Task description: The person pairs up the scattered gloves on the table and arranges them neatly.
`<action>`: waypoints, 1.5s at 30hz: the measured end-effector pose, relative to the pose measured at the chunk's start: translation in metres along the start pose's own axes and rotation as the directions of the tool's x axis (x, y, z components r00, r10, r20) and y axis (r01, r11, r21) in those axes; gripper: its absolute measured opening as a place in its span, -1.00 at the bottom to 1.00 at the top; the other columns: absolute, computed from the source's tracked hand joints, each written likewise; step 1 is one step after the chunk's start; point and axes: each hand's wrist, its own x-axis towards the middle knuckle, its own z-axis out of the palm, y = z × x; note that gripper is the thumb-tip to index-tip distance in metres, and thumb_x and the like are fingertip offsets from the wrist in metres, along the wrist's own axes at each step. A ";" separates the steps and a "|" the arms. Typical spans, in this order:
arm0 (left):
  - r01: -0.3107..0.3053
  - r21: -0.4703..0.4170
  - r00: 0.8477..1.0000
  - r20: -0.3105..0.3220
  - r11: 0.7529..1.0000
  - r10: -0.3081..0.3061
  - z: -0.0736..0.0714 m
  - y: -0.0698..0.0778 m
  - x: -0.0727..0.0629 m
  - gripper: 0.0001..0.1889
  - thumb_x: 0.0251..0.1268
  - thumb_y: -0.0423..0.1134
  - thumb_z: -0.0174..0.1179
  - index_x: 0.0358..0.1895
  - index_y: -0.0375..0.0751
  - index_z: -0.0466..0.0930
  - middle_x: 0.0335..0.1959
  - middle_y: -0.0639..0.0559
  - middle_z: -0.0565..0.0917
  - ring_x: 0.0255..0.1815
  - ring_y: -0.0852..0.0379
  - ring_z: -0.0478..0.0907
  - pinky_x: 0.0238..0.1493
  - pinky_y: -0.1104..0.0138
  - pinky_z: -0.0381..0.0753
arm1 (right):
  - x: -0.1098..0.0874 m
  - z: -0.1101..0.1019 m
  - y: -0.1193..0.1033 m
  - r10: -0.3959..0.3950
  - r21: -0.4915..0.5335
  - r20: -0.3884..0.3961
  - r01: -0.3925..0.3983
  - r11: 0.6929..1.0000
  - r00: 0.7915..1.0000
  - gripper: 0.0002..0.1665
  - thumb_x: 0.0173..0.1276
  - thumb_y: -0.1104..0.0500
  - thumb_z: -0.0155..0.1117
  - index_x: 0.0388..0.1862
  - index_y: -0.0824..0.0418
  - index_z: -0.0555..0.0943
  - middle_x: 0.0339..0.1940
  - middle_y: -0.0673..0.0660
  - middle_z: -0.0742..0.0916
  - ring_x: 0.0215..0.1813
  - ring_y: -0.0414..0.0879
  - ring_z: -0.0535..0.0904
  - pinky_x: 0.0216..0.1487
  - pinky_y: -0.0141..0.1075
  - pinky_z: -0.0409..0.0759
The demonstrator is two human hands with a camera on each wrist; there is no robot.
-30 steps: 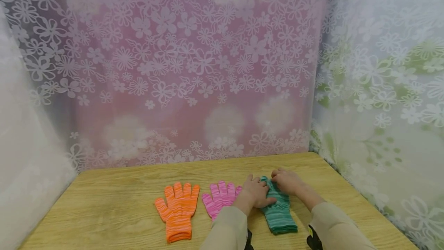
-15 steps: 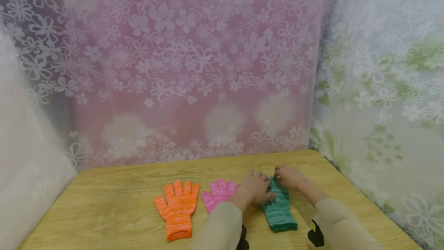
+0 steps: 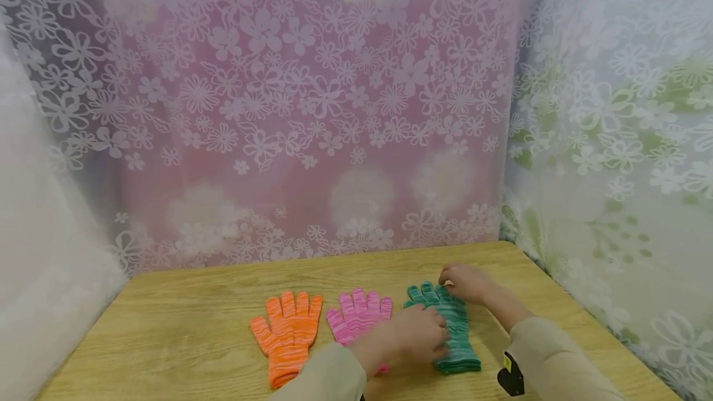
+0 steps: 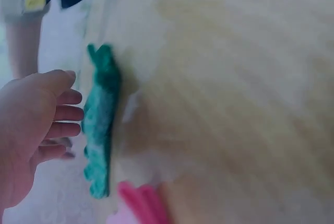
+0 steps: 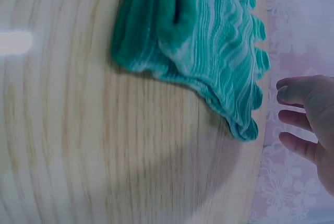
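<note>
A teal striped knit glove lies flat on the wooden table, its cuff toward me. Over its left part hovers my left hand, blurred and covering some of the knit; in the left wrist view this hand has loosely bent fingers with nothing between them. My right hand is by the glove's far right fingertips. Seen from the right wrist, the right hand has its fingers apart, clear of the teal glove. A pink glove lies to the left, partly hidden by my left forearm.
An orange glove lies further left on the wooden table. Behind the table hangs a pink flowered curtain, with a pale flowered curtain on the right side. A black wrist device sits on my right sleeve.
My left hand has come off the teal glove's fingers and moved toward me, showing more of its fingertips and of the pink glove. The right hand has shifted slightly to the far right.
</note>
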 end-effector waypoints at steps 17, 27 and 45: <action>-0.177 -0.034 0.976 -0.133 0.984 0.171 0.022 0.018 -0.014 -0.73 0.36 0.02 -0.01 -0.06 0.03 0.57 -0.12 0.23 0.52 -0.08 0.35 0.40 -0.04 0.55 0.34 | 0.014 0.012 -0.009 -0.114 -0.003 0.000 0.114 0.993 0.993 -0.85 0.23 0.32 0.23 -0.23 0.19 0.66 -0.13 0.14 0.66 -0.09 0.09 0.56 -0.16 -0.11 0.52; -0.210 0.019 0.966 -0.151 0.978 0.210 0.024 0.019 -0.013 -0.75 0.34 -0.01 0.00 -0.09 0.00 0.57 -0.15 0.20 0.51 -0.15 0.33 0.40 -0.02 0.55 0.33 | 0.016 0.019 -0.010 -0.150 -0.086 -0.025 0.148 0.985 0.988 -0.82 0.20 0.36 0.21 -0.22 0.27 0.68 -0.18 0.17 0.65 -0.14 0.08 0.56 -0.18 -0.14 0.53; -0.169 0.026 0.981 -0.090 0.985 0.170 0.025 0.020 -0.015 -0.67 0.35 0.07 -0.05 0.05 0.07 0.50 -0.03 0.25 0.47 0.00 0.35 0.37 0.02 0.50 0.33 | 0.014 0.026 -0.006 -0.170 -0.252 0.014 0.168 0.953 0.985 -0.82 0.24 0.22 0.25 -0.18 0.21 0.66 -0.18 0.12 0.62 -0.17 0.05 0.53 -0.25 -0.17 0.52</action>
